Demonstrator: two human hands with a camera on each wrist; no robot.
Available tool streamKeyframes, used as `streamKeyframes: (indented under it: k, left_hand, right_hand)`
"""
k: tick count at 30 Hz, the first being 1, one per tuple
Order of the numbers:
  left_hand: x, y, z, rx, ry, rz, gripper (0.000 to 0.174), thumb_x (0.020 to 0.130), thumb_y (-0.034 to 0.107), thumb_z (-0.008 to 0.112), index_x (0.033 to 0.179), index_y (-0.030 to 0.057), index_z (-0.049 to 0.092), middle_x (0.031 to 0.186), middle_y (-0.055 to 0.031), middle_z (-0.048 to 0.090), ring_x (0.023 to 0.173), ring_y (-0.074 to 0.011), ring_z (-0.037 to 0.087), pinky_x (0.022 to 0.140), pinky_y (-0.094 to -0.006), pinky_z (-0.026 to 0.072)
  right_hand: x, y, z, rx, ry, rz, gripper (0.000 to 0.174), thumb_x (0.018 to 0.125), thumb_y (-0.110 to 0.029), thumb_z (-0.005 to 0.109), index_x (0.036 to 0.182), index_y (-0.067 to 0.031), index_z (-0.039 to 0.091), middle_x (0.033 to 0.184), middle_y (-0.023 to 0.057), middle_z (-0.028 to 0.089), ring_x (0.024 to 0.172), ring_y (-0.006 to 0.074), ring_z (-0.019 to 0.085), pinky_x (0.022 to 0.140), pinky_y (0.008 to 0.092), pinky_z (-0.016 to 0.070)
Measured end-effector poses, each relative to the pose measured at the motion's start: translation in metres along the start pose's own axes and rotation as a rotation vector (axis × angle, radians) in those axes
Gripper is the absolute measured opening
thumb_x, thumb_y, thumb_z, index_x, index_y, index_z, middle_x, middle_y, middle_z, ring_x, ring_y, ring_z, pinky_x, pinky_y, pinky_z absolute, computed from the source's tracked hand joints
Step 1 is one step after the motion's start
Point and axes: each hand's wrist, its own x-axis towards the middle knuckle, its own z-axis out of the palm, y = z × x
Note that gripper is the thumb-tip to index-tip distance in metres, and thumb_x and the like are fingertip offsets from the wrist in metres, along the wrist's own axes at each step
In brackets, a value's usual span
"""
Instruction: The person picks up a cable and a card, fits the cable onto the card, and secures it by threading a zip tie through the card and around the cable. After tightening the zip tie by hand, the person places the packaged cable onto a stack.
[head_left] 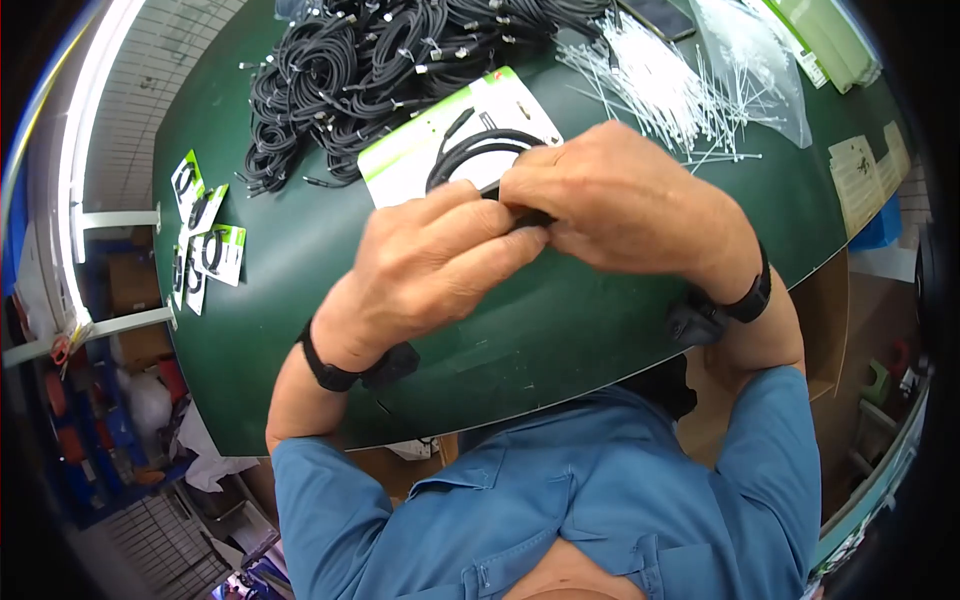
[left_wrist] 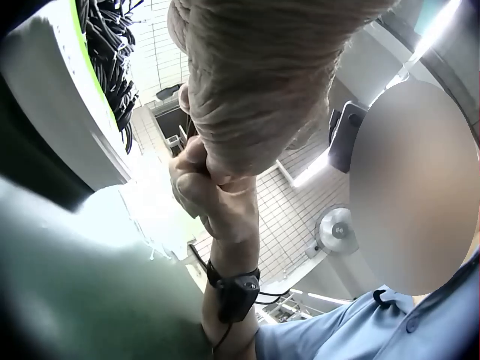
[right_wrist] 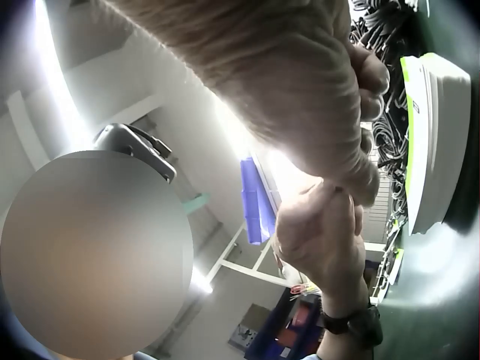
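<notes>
Loops of black cable (head_left: 478,150) show over the white and green card (head_left: 392,172) in the head view and run in under the fingers. My left hand (head_left: 430,255) pinches dark cable at its fingertips, with the fingers bent inward. Right against it, my right hand (head_left: 620,205) grips the same cable with curled fingers and thumb. Both hands meet just on the near side of the card. Their fingers hide the gripped stretch. Seen from the right wrist, the card tops a thick stack (right_wrist: 442,142).
Behind the stack lies a big heap of bundled black cables (head_left: 350,75). White cable ties (head_left: 650,80) spread at the back right beside a clear plastic bag (head_left: 765,70). Several carded cables (head_left: 222,255) lie at the left on the green table (head_left: 270,370).
</notes>
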Motion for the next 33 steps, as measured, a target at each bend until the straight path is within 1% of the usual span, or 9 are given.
streamKeyframes:
  k: [3,6,10,19,25,27,29,32,33]
  left_hand:
    - [0.0,0.007,-0.021,-0.07,-0.039,-0.006,0.029,0.066,0.005,0.073,0.095,0.0035,0.076,0.083,-0.0049,0.065,0.059,-0.0166,0.055,0.046,-0.0281,0.0431]
    - [-0.004,0.015,-0.032,-0.194,-0.029,-0.016,0.03,0.066,0.006,0.073,0.096,0.0028,0.076,0.082,-0.0053,0.064,0.058,-0.0155,0.053,0.044,-0.0278,0.0413]
    - [-0.01,0.024,-0.035,-0.395,0.005,-0.039,0.031,0.066,0.006,0.073,0.096,0.0021,0.076,0.081,-0.0052,0.062,0.058,-0.0145,0.053,0.043,-0.0274,0.0394]
    - [-0.015,0.02,-0.045,-0.116,-0.108,0.039,0.029,0.067,0.005,0.074,0.096,0.004,0.075,0.084,-0.0046,0.064,0.06,-0.0136,0.055,0.045,-0.0269,0.04]
    - [-0.024,-0.01,-0.047,-0.07,-0.121,0.096,0.03,0.068,0.005,0.075,0.098,0.0054,0.074,0.087,-0.0044,0.064,0.066,-0.015,0.061,0.048,-0.0276,0.0444]
    - [-0.024,-0.017,-0.044,-0.071,-0.103,0.105,0.028,0.071,0.006,0.077,0.098,0.0053,0.075,0.092,-0.0061,0.066,0.072,-0.0188,0.065,0.056,-0.0296,0.0494]
    - [-0.021,-0.016,-0.041,-0.079,-0.099,0.11,0.027,0.072,0.007,0.078,0.098,0.0053,0.075,0.094,-0.0069,0.067,0.075,-0.0207,0.066,0.059,-0.0306,0.0519]
    - [-0.011,-0.009,-0.04,0.009,0.159,0.0,0.027,0.077,0.012,0.081,0.102,0.0033,0.074,0.105,-0.012,0.069,0.091,-0.0273,0.069,0.075,-0.0364,0.0561]
    - [-0.014,-0.009,-0.039,-0.005,0.14,-0.001,0.027,0.077,0.012,0.081,0.102,0.0033,0.074,0.105,-0.012,0.069,0.091,-0.0273,0.069,0.075,-0.0364,0.0561]
  right_hand:
    - [-0.003,-0.002,-0.011,0.15,0.032,-0.083,0.04,0.073,-0.014,0.084,0.107,-0.0034,0.065,0.092,0.0096,0.07,0.074,0.0287,0.068,0.064,0.0372,0.0539]
    - [-0.003,-0.014,-0.022,0.756,-0.059,-0.034,0.032,0.08,-0.017,0.084,0.102,-0.0038,0.065,0.087,0.0083,0.069,0.071,0.026,0.068,0.06,0.0343,0.0523]
    - [0.002,-0.015,-0.024,0.872,-0.219,-0.046,0.026,0.084,-0.016,0.084,0.099,-0.004,0.066,0.085,0.0075,0.068,0.071,0.0239,0.069,0.057,0.0315,0.0509]
    - [0.004,-0.019,-0.012,0.422,0.019,-0.235,0.022,0.079,-0.013,0.081,0.092,-0.0046,0.066,0.087,0.0058,0.068,0.067,0.0219,0.065,0.055,0.0321,0.0495]
    - [0.009,-0.023,-0.01,0.061,0.209,-0.28,0.011,0.082,-0.012,0.067,0.092,-0.0099,0.064,0.084,0.0052,0.062,0.074,0.025,0.064,0.061,0.0377,0.0523]
    - [0.01,-0.022,-0.01,0.014,0.26,-0.301,0.01,0.082,-0.012,0.066,0.092,-0.0101,0.064,0.085,0.0052,0.063,0.074,0.0247,0.064,0.061,0.0374,0.0526]
    - [0.012,-0.017,-0.012,0.069,0.293,-0.305,0.018,0.077,-0.008,0.074,0.094,-0.0062,0.068,0.089,0.0072,0.068,0.074,0.0253,0.066,0.06,0.0351,0.0528]
    - [0.009,-0.008,-0.019,0.133,0.359,-0.227,0.021,0.076,-0.004,0.079,0.096,-0.0031,0.071,0.092,0.0096,0.071,0.077,0.0255,0.069,0.062,0.0337,0.0542]
    - [0.006,-0.004,-0.021,0.158,0.399,-0.167,0.02,0.078,-0.003,0.08,0.096,-0.0018,0.071,0.093,0.011,0.072,0.08,0.0253,0.07,0.065,0.0334,0.0554]
